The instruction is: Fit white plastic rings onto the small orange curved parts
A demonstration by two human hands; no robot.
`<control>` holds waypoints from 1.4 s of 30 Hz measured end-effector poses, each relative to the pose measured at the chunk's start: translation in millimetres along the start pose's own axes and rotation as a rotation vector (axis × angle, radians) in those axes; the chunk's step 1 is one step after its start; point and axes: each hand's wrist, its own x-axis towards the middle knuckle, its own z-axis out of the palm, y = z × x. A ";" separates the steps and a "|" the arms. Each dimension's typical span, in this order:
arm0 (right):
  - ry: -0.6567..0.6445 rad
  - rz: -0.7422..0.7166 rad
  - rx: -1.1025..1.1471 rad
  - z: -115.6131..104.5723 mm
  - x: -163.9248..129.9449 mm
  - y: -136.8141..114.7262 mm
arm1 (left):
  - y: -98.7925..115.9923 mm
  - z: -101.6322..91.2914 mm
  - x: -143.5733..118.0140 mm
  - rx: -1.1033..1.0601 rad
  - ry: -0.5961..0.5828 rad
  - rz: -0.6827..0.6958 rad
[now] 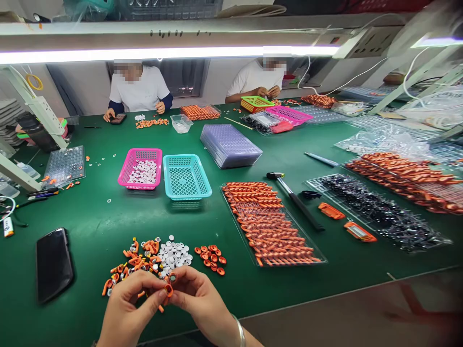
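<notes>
Two hands low at the near table edge, meeting over one small orange part. Far left on the green table: a dark phone, lying flat, well apart from the hands. Next rightward, a left hand, fingers curled, thumb and forefinger pinched shut on the orange part. Just beyond it, a scatter of orange pieces, then a heap of white caps, then a small cluster of orange rings, all loose on the table. Farther back, a pink basket with white bits inside, and beside it a teal basket. Right hand, a bracelet on its wrist, fingertips closed on the same orange part from the other side, touching the left hand's fingers. Farther right, a clear tray packed with rows of orange parts, then a black-handled hammer lying beside it. Across the table, two people in white shirts, seated, hands busy at their own places.
</notes>
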 end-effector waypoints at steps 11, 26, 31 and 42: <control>0.011 -0.114 -0.166 -0.8 -0.7 -3.2 | 2.5 4.7 0.1 -0.105 -0.008 -0.100; -0.026 -0.250 -0.296 -1.3 -2.3 -1.9 | -5.5 15.6 -2.2 -0.418 0.106 -0.301; -0.025 -0.356 -0.491 -3.3 -4.1 -5.2 | 1.2 16.4 2.6 -0.506 0.047 -0.423; -0.095 -0.443 -0.705 -2.7 -9.0 -16.8 | 10.5 9.1 4.6 -0.530 -0.103 -0.472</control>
